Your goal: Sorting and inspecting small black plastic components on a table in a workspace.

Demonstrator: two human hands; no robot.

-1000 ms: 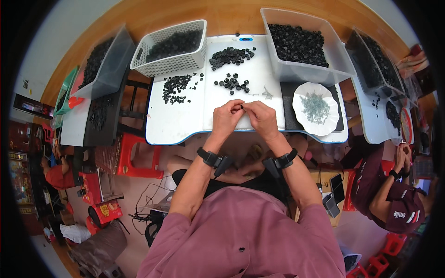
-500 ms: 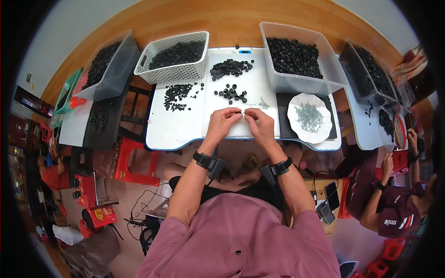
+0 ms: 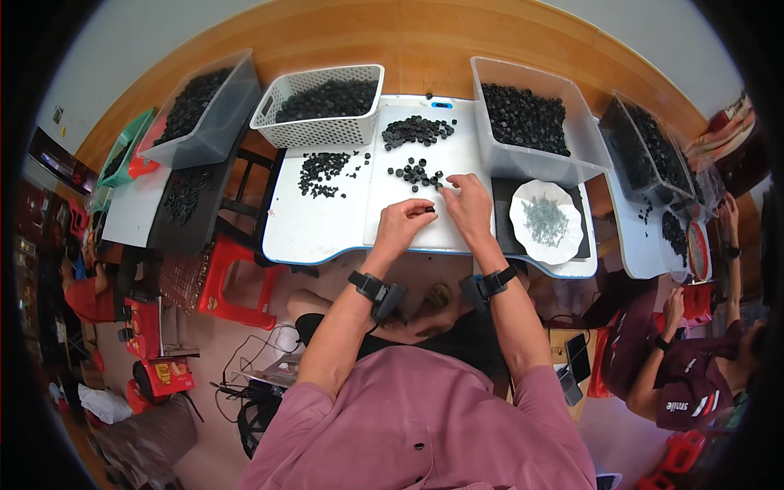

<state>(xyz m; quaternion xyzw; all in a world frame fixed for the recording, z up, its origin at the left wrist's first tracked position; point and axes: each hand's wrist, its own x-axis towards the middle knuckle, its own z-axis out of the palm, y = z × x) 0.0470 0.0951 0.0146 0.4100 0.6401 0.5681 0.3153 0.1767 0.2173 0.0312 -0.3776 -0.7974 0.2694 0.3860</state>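
My left hand point(image 3: 402, 225) is closed in a pinch on a small black round cap point(image 3: 430, 210), held just above the white tabletop point(image 3: 343, 224). My right hand point(image 3: 469, 209) reaches over the table, thumb and forefinger apart, beside a loose cluster of black caps point(image 3: 414, 174). Beyond that cluster lies a larger pile of black caps point(image 3: 415, 132). Smaller black parts point(image 3: 322, 171) are scattered to the left. A white scalloped plate point(image 3: 523, 239) to the right holds many tiny pale-green pieces point(image 3: 545, 221).
A white perforated basket point(image 3: 327, 131) of black pieces stands back left. Back right is a clear bin point(image 3: 539, 163), also filled with black caps. More bins flank the table. A red stool point(image 3: 214, 282) is below left; another person's arm point(image 3: 653, 371) shows at right.
My hands were together fingertip to fingertip. Now they are apart: the right has moved away, forward and right, to the cap cluster. The left keeps its pinch and shows a black cap.
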